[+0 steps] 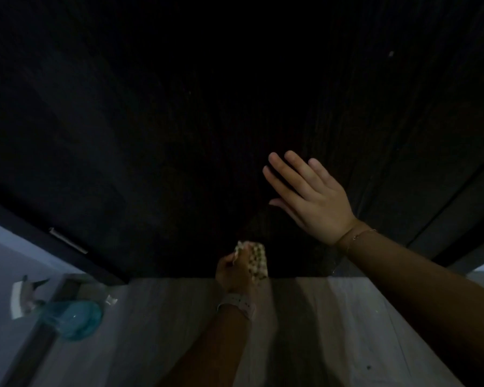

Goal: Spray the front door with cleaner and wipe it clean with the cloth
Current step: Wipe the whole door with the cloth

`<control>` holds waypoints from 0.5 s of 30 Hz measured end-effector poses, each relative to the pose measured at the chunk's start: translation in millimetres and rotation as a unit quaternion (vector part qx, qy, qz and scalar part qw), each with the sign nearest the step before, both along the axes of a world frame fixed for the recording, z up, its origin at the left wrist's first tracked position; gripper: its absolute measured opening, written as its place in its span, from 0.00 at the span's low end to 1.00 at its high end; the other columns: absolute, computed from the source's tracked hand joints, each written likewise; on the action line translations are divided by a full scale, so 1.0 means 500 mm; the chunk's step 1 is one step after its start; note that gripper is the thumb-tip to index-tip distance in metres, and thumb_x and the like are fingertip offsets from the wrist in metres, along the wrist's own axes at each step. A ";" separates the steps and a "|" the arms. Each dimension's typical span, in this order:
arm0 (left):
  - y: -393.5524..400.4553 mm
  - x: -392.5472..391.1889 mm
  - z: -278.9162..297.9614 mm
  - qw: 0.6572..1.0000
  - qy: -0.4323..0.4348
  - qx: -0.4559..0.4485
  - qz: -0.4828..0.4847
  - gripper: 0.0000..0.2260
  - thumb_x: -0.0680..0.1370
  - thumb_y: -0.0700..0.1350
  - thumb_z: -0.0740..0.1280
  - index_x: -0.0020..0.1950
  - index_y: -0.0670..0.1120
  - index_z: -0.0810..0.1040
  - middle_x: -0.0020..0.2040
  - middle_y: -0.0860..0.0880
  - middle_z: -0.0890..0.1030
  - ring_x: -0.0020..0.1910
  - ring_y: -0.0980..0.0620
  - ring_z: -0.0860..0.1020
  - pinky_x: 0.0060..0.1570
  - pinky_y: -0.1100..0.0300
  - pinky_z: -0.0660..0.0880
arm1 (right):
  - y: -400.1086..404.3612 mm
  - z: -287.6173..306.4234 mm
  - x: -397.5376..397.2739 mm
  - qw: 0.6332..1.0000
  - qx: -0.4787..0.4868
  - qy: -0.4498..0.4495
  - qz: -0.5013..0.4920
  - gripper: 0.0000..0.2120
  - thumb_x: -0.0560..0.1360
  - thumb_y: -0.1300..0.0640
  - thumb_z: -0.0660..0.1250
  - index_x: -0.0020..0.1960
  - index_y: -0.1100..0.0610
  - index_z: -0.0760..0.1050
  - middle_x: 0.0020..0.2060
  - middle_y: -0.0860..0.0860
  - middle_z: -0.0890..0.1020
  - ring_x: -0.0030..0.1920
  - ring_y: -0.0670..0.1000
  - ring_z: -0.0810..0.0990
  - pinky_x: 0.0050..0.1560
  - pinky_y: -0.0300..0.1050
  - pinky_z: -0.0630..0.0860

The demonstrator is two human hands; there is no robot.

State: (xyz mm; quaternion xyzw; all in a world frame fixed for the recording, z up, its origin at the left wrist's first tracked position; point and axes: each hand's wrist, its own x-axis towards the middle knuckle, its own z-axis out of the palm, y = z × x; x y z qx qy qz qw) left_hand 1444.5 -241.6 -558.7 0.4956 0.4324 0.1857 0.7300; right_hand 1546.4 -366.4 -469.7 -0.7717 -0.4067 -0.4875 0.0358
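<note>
the big dark wooden front door (179, 121) fills most of the view. low on the door, the left hand (235, 270) grips a small checked cloth (253, 256) bunched against the wood, so wiping looks under way. higher up the door, the right hand (308, 196) lies flat, fingers straight, holding nothing. left of the door, the teal spray bottle (67, 317) sits on the pale floor (333, 331), so spraying seems done. if the door is clean, i cannot tell.

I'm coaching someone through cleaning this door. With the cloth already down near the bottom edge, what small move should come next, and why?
Probably sweep the cloth sideways along the bottom of the door. The left hand grips it low, just above the floor, while the right hand lies flat on the panel with straight fingers, as if steadying it. The spray bottle sits aside.
</note>
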 end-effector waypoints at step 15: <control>-0.008 0.036 0.063 0.997 -0.064 0.012 0.045 0.14 0.69 0.31 0.75 0.35 0.44 0.73 0.35 0.47 0.78 0.41 0.47 0.77 0.30 0.68 0.74 | -0.035 0.035 -0.020 0.993 -0.093 0.068 0.001 0.33 0.79 0.57 0.61 0.79 0.55 0.48 0.77 0.53 0.54 0.78 0.51 0.43 0.77 0.48 0.45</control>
